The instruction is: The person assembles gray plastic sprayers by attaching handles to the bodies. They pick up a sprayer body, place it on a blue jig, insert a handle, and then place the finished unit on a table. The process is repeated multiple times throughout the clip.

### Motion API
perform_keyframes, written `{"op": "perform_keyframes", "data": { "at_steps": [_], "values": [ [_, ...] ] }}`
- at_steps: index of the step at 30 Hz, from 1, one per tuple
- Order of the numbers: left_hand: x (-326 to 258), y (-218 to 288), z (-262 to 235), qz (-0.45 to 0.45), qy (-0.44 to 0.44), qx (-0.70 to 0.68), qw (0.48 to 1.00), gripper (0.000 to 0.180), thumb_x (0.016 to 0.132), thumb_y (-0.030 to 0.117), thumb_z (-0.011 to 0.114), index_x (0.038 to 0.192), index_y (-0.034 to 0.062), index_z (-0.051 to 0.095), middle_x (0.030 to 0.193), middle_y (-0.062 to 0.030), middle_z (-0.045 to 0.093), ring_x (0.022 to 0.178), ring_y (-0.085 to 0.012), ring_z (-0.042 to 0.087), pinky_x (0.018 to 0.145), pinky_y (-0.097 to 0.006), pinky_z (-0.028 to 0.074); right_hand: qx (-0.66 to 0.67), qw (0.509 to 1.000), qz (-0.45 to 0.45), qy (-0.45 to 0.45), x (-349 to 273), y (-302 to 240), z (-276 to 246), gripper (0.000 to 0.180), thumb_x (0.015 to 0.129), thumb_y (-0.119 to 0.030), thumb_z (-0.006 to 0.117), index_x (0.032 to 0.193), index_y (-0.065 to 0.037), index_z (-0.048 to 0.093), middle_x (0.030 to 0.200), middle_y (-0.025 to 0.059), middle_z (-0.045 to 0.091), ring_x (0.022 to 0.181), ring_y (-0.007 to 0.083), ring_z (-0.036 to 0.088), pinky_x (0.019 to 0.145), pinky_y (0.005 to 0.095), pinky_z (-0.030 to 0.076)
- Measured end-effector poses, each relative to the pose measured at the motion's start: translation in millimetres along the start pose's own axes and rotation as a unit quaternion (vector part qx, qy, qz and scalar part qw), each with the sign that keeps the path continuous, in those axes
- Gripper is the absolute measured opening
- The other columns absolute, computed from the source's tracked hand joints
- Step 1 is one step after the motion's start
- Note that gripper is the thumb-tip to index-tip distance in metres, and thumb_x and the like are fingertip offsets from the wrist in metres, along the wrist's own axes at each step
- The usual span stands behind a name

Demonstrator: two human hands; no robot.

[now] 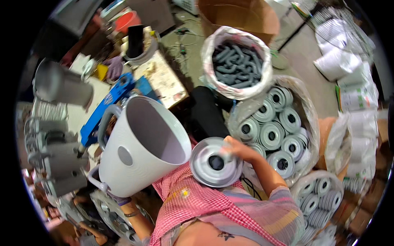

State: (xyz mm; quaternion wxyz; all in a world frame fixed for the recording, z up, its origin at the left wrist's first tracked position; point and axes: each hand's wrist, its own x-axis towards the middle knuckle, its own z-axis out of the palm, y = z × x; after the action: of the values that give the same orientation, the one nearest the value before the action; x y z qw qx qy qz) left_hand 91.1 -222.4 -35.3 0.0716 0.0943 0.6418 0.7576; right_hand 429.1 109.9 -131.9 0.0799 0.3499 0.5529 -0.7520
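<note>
A large pale grey plastic bucket [135, 164] lies tilted in front of me on the left, its wide mouth facing right. It has a darker loop handle [107, 123] on its far side and an oval mark on its wall. My left hand [122, 201] supports the bucket from below near its base; a purple covering shows, and the fingers are mostly hidden. My right hand [237, 148], blurred by motion, grips the far right rim of a round grey ringed lid [205, 174] with a dark centre. The lid is over my lap, beside the bucket's mouth.
An open bag of similar round lids [271, 135] stands at my right. Beyond it is a sack of dark grey curved parts [236, 67]. A blue tool or fixture [107, 102] lies left, near a worktable [164, 78]. Several grey buckets [59, 164] stand far left.
</note>
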Motion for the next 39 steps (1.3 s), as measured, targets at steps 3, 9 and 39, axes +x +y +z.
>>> {"op": "perform_keyframes", "data": {
  "at_steps": [3,9,39],
  "values": [
    [-18.9,3.3,-52.4,-0.049,0.044,-0.035,0.997,0.074,0.084,0.046,0.060,0.141,0.0049,0.037,0.125,-0.0156,0.056,0.111,-0.0290,0.060,0.093,-0.042,0.053,-0.278,0.905,-0.321,-0.022,-3.8,-19.8,32.8,0.053,0.081,-0.033,0.078,0.119,-0.003,0.059,0.128,0.0220,0.052,0.117,0.0301,0.055,0.098,0.0385,0.044],
    [-74.2,-1.1,-155.4,-0.091,0.147,0.091,0.981,0.059,0.093,0.044,0.051,0.134,0.0023,0.049,0.119,-0.0136,0.061,0.103,-0.0259,0.064,0.086,-0.039,0.055,-0.302,0.939,-0.166,-0.011,-14.4,-44.0,39.0,0.074,0.075,-0.047,0.082,0.128,-0.001,0.058,0.112,0.0138,0.062,0.103,0.0259,0.061,0.089,0.0350,0.049],
    [-54.9,153.1,-130.6,0.406,0.234,0.514,0.719,0.039,0.096,0.020,0.053,0.127,-0.0020,0.054,0.124,-0.0158,0.061,0.114,-0.0267,0.059,0.103,-0.040,0.045,0.018,0.960,-0.157,-0.231,123.5,-131.6,238.0,0.074,0.097,-0.047,0.055,0.142,0.009,0.036,0.140,0.0204,0.045,0.123,0.0278,0.048,0.104,0.0377,0.039]
  ]
}}
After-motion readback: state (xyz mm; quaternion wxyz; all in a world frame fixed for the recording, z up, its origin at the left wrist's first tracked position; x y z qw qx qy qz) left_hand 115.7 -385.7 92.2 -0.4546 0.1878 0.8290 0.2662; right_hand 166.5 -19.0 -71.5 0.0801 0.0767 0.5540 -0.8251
